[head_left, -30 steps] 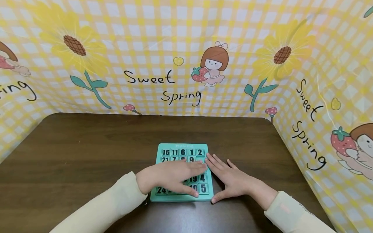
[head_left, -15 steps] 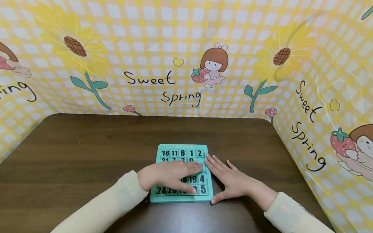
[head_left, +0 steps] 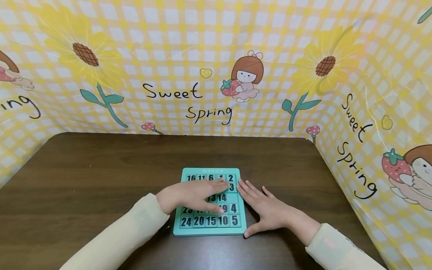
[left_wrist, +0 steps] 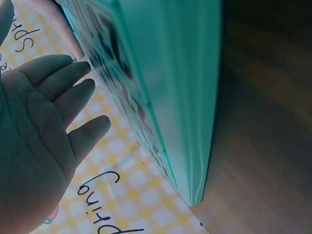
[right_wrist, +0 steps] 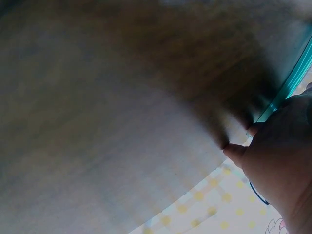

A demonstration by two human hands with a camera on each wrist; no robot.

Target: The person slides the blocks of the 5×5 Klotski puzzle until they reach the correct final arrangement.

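Observation:
A teal number sliding puzzle [head_left: 209, 230] lies flat on the table. My left hand [head_left: 192, 195] reaches across it with fingers extended, covering several tiles in the middle rows. Its fingertips are beside the 3 tile [head_left: 231, 187]; I cannot tell if they touch it. Below that tile, right of 14, a slot without a number shows. The left wrist view has my left palm [left_wrist: 36, 131] facing the puzzle's side wall [left_wrist: 180, 97]. My right hand [head_left: 266, 210] rests on the table with fingers spread, fingertips against the puzzle's right edge, thumb near its lower right corner.
The dark brown wooden table [head_left: 118, 161] has rounded far corners. A yellow checked cloth [head_left: 175, 45] with printed flowers and lettering hangs behind it and along both sides.
My left hand has moved up the board and slightly left, uncovering lower tiles. The 3 tile now shows at the second row's right end, where a bare slot was. My right hand stays put.

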